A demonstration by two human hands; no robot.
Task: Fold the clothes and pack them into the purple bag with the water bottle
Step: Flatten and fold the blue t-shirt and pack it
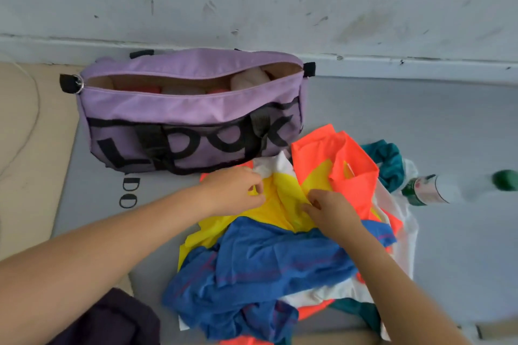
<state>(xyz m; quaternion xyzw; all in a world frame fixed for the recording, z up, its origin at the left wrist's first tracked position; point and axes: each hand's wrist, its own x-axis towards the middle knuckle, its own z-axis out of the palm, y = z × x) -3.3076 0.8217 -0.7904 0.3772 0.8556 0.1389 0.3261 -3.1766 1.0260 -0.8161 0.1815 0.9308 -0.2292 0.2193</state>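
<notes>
Head view: left hand [234, 189] and right hand [330, 211] both pinch a crumpled yellow cloth garment [283, 199] atop a colourful clothes pile, just before the unzipped purple fabric duffel bag [190, 109]; a clear plastic water bottle [431, 189] lies to the right.

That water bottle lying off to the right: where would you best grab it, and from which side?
Probably around its clear middle, just past the label, coming down from above. The water bottle lies on its side on the floor, green cap pointing right, so the round body is exposed on top. Its left end touches the clothes pile, so reach from the clearer right side.
</notes>
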